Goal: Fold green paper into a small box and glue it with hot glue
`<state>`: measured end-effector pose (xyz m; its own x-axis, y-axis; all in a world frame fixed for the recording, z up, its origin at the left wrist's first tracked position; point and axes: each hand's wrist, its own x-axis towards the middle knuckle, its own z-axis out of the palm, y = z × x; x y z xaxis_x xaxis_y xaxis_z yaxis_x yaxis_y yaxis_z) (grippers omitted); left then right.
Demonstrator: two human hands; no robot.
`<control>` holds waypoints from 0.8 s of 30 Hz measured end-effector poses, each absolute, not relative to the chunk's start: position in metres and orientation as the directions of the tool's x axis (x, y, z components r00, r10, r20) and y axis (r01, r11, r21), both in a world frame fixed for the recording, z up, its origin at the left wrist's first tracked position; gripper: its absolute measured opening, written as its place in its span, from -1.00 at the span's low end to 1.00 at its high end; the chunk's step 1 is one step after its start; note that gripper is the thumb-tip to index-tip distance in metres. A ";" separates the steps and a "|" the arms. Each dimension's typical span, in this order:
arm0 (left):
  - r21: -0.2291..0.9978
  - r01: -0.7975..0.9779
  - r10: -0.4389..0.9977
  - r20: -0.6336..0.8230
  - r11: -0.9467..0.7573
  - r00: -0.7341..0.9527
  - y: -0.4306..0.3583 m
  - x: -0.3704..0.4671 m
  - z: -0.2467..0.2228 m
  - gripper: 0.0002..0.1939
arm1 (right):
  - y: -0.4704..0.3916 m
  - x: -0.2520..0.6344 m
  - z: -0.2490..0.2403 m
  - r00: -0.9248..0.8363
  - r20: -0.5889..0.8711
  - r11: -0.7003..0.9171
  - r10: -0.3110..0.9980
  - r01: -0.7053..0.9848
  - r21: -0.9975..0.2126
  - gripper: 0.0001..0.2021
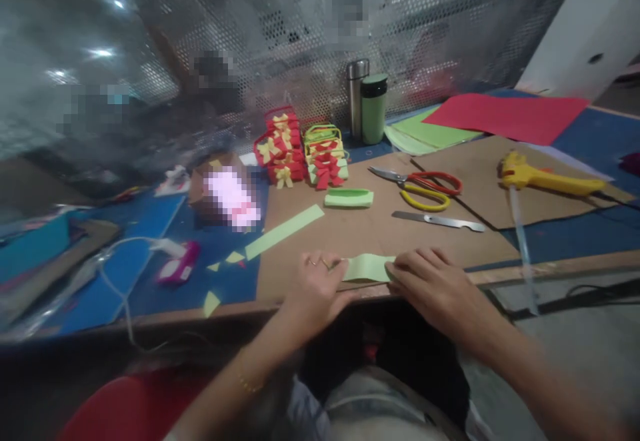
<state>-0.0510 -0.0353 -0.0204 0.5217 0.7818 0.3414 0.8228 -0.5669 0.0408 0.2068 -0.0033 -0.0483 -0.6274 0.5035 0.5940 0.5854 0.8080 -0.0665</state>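
A pale green paper strip (367, 267) bows up slightly between my two hands at the front edge of the table. My left hand (320, 281) pinches its left end, and my right hand (425, 281) grips the right end. Just beyond lies a small folded green paper piece (349, 199). To the left, a longer flat green strip (285, 231) rests at a slant. Scissors (425, 184) with red and yellow handles and a metal blade (437, 221) lie past my right hand.
Small red baskets with bows (283, 151) and green ones (325, 154) stand at the back. Beside them are a green tumbler (374, 109) and a steel flask (356, 94). A yellow glue gun (550, 177) lies right, near red paper (505, 114). A pink device (177, 264) with a cable sits left.
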 end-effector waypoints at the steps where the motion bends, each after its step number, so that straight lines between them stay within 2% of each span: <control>1: 0.029 0.824 0.779 0.348 -0.565 0.522 -0.037 -0.047 -0.021 -0.60 | -0.003 0.207 -0.049 -0.646 0.596 0.820 0.477 0.572 -0.036 -0.82; 6: 0.083 0.812 0.767 0.397 -0.577 0.504 -0.037 -0.036 -0.023 -0.82 | 0.000 0.205 -0.046 -0.684 0.604 0.848 0.408 0.529 0.026 -0.70; 11: 0.067 0.827 0.751 0.462 -0.559 0.471 -0.034 -0.036 -0.025 -0.87 | 0.002 0.200 -0.047 -0.619 0.671 0.828 0.410 0.561 0.012 -0.64; 14: 0.026 0.850 0.749 0.487 -0.527 0.450 -0.032 -0.039 -0.029 -0.85 | 0.002 0.198 -0.051 -0.596 0.680 0.835 0.426 0.548 -0.043 -0.69; 19: 0.045 0.852 0.767 0.464 -0.521 0.444 -0.032 -0.042 -0.032 -0.83 | 0.005 0.198 -0.061 -0.577 0.671 0.847 0.465 0.512 -0.146 -0.78; 24: 0.157 0.818 0.780 0.441 -0.554 0.444 -0.029 -0.050 -0.031 -0.86 | 0.006 0.201 -0.061 -0.541 0.653 0.819 0.530 0.527 -0.229 -0.72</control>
<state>-0.0503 -0.0288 -0.0308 0.4436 0.7801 0.4412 0.8176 -0.5539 0.1571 0.2008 0.0065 -0.0613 -0.5406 0.5305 0.6530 0.5268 0.8186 -0.2289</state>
